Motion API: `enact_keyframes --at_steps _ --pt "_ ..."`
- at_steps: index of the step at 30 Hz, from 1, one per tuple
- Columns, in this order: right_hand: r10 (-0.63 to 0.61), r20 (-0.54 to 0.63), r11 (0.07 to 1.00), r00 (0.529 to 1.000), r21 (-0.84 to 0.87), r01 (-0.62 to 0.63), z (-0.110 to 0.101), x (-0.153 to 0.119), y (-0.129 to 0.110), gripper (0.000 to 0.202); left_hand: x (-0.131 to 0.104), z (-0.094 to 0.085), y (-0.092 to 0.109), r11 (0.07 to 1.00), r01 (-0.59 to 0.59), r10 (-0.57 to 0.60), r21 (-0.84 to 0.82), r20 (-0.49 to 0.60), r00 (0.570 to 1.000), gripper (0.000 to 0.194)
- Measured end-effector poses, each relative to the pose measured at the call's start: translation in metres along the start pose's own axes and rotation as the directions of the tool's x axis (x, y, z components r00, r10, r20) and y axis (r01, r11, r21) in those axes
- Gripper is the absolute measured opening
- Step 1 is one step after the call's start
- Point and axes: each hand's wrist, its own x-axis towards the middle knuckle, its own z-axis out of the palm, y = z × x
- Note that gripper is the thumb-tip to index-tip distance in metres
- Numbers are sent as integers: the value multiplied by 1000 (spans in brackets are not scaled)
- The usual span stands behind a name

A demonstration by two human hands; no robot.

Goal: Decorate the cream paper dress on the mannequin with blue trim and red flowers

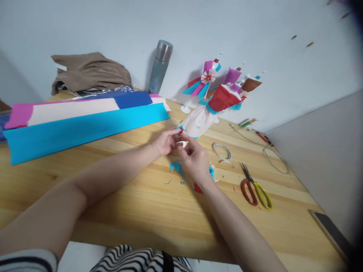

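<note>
My left hand (168, 142) is closed in a pinch, with a small red piece (181, 130) at its fingertips. Close against it, my right hand (195, 156) has its thumb and fingers drawn together; what they grip is too small to make out. Just beyond the fingertips stands a paper dress figure with a pale skirt (200, 120), blue waist and red top (222, 99). Whether the red piece touches the skirt I cannot tell. Blue paper scraps (177, 167) lie below my hands, and a red scrap (198, 188) is partly hidden by my right wrist.
Scissors (251, 185) with red and yellow handles and a tape roll (222, 151) lie to the right. Coloured paper rolls (85, 128) stretch across the left. Behind stand a thermos (161, 68) and other paper figures (208, 76). A phone-like slab (330, 230) lies at the right edge.
</note>
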Motion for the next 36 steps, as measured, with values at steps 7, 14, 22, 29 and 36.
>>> enact_keyframes --at_steps 7,14,22,29,36 --pt "-11 9 999 1000 49 10 9 6 11 48 3 0 0 996 20 -18 -93 26 999 35" --pt "-9 -16 999 1000 31 10 7 5 8 37 3 -2 0 997 13 -14 -72 -10 1000 34" --pt "1 19 1000 1000 5 -2 2 -3 0 20 1 1 0 1000 20 -20 -7 -49 999 33" --pt "88 14 996 996 4 -88 -4 -11 7 22 0 1 1 999 32 -31 20 -27 999 34" --pt "223 -164 971 961 121 -205 -20 -9 15 23 1 0 3 999 44 -44 -3 1 999 30"
